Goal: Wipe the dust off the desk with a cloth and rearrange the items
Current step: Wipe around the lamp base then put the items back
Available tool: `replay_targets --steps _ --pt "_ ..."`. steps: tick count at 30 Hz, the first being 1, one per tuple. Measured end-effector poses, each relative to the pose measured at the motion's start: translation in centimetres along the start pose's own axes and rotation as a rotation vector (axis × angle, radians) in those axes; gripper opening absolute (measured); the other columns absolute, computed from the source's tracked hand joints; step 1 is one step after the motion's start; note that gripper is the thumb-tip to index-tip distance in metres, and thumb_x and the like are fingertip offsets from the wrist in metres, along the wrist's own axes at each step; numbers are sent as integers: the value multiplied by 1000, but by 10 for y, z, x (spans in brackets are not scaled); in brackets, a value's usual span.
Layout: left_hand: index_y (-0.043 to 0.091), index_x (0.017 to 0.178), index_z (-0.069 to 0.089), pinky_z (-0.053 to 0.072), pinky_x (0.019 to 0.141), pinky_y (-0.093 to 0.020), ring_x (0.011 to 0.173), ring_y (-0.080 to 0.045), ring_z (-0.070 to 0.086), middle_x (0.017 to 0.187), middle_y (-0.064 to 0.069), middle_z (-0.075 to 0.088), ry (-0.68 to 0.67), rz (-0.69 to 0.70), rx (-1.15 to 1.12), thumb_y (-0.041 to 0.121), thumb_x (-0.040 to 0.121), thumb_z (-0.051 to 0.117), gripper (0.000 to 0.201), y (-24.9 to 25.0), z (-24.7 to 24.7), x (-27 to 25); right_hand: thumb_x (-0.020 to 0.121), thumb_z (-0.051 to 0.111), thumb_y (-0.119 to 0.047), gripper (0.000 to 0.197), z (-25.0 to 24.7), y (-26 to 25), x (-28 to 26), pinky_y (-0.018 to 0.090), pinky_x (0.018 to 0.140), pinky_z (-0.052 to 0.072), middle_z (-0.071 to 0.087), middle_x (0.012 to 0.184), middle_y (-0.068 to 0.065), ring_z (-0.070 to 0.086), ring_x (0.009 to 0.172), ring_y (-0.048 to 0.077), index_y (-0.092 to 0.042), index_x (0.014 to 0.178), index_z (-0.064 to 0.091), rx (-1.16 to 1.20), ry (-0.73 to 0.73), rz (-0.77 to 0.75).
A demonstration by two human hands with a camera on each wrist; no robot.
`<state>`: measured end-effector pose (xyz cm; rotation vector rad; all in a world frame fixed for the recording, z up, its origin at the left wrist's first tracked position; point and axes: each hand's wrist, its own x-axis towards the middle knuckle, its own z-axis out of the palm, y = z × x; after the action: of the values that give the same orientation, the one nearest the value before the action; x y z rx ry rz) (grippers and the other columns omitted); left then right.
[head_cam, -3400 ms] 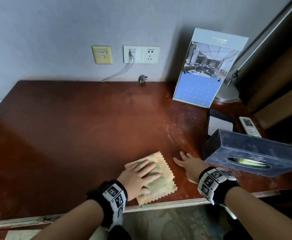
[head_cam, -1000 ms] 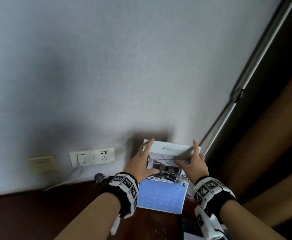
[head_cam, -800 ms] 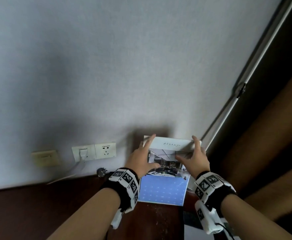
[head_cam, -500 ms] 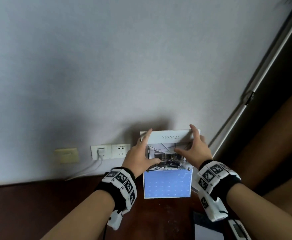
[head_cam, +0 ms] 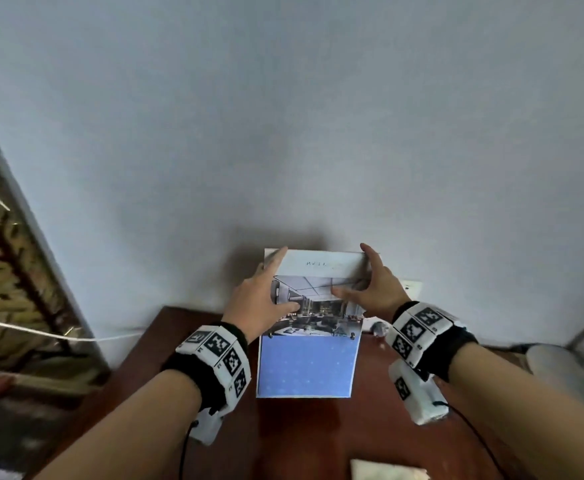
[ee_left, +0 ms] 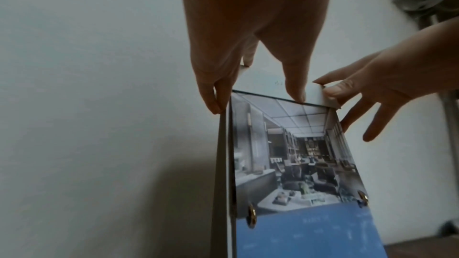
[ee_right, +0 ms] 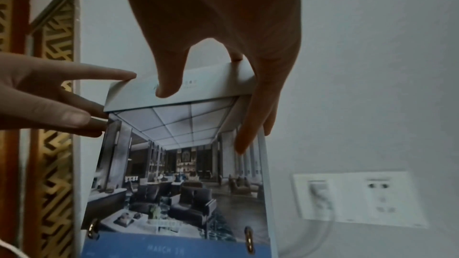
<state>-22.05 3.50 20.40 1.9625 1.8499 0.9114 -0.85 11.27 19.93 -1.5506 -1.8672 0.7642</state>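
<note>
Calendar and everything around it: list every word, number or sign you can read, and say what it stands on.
"MARCH 20": faint, on the blue sheet of the calendar, right wrist view; the digits are uncertain.
Pale top strip of the calendar, held by the left hand and right hand: a short printed line, too blurred to read.
Wristbands: square black-and-white marker codes, no legible text.
Wall socket: no readable label.

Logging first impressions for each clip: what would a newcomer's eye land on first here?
First, the tall desk calendar with its interior photo above a blue date sheet, standing on the dark red desk near the grey wall. The left hand and right hand grip its top corners. The checkered wristbands also stand out.
</note>
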Motion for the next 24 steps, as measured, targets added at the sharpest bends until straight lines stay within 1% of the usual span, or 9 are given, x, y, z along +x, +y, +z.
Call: replay_targets --steps 3,5,7,10,14,17,21,22,24 --pt "38 149 15 39 76 -14 91 -16 61 131 -4 56 35 -54 5 19 78 75 95 -47 -34 -16 65 82 -39 111 53 -31 6 42 95 48 56 118 19 59 100 26 -34 149 10 63 -63 -72" --pt "37 150 15 35 71 -12 92 -20 62 129 -9 57 52 -97 13 14 80 72 94 -76 -51 -27 66 83 -36 112 87 -49 8 40 98 46 53 122 15 57 108 28 -34 149 8 85 -120 -108" --pt "38 149 16 39 75 -17 95 -24 63 127 -12 58 79 -137 1 11 79 70 93 -101 -63 -38 66 83 -33 113 117 -62 9 40 104 41 48 130 13 53 116 28 -33 150 8 115 -172 -138" --pt "38 149 17 47 86 -26 96 -28 63 123 -14 61 102 -193 -17 9 76 70 94 -129 -72 -49 64 85 -31 116 151 -73 6 37 109 35 41 137 13 47 125 27 -32 150 7 144 -239 -149" --pt "34 150 17 45 96 -29 110 -26 58 139 -5 51 114 -201 -14 9 77 69 93 -146 -75 -59 53 79 -41 122 172 -79 -1 37 104 40 46 131 15 51 119 28 -30 150 6 98 -237 -163" --pt "32 149 17 43 100 -30 116 -26 55 139 -5 49 118 -215 -39 8 76 69 93 -155 -72 -60 63 84 -29 118 176 -85 -2 40 103 41 45 130 16 51 118 31 -30 150 5 63 -257 -171" --pt "31 148 19 45 98 -30 108 -24 58 122 -9 59 113 -255 -103 6 75 71 93 -163 -76 -61 73 78 -18 111 172 -91 -10 33 103 38 39 132 17 48 120 31 -31 150 0 -54 -287 -202" --pt "31 148 20 47 93 -29 99 -21 61 112 -7 62 104 -262 -115 5 76 71 92 -164 -78 -62 74 76 -15 111 171 -92 -13 32 102 38 37 133 17 49 120 31 -32 150 -2 -83 -299 -209" --pt "31 147 21 47 74 -20 75 -9 58 85 2 60 73 -262 -79 4 76 69 90 -168 -82 -62 74 74 -12 111 168 -94 -16 31 99 40 35 136 15 51 119 31 -34 149 -5 -133 -316 -222"
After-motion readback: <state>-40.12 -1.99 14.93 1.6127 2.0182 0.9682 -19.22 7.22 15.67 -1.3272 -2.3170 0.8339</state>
